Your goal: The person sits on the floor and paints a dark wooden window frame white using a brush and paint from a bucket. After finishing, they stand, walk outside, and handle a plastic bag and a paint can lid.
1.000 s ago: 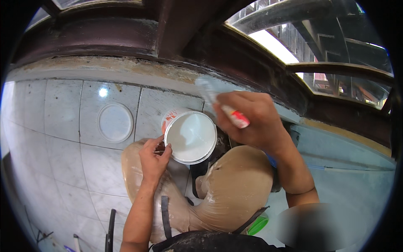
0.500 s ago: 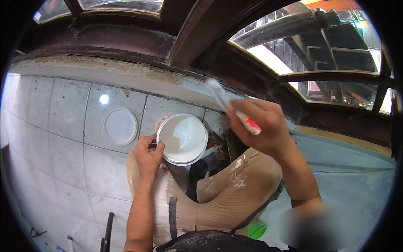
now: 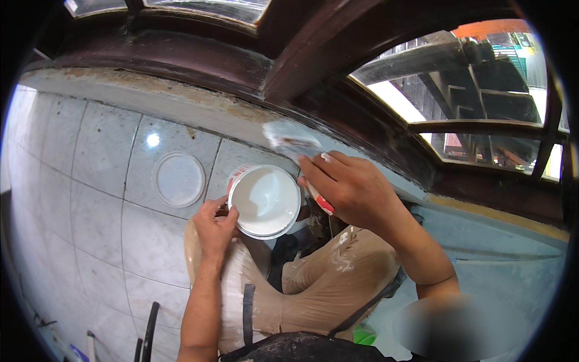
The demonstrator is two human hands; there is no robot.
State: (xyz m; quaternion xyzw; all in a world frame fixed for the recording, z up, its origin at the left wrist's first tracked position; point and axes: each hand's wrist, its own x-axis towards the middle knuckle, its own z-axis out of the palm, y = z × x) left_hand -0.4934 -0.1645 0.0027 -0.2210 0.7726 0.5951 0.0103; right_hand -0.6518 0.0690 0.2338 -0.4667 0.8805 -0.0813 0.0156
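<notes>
My left hand [image 3: 216, 226] grips the left rim of a round white bucket [image 3: 265, 236], thumb and fingers closed on its edge. Inside the bucket is white paint [image 3: 268, 211], with part of the inner wall coated. My right hand [image 3: 350, 184] is wrapped round the handle of a paintbrush [image 3: 297, 145] whose butt end is red. Blurred by motion, the whitish bristles are up by the pale sill [image 3: 232, 114] under the window frame, above and beyond the bucket. Whether they touch the sill I cannot tell.
A round white lid [image 3: 180, 180] lies on the tiled floor [image 3: 96, 199] left of the bucket. Dark wooden window frames [image 3: 199, 57] run along the far side. My paint-marked trousers [image 3: 325, 277] are close to the bucket. Black rods [image 3: 149, 332] lie at lower left.
My right hand has swung the brush left and slightly down, bringing the bristles from the frame's lower edge toward the sill above the bucket. My left hand keeps its hold on the rim.
</notes>
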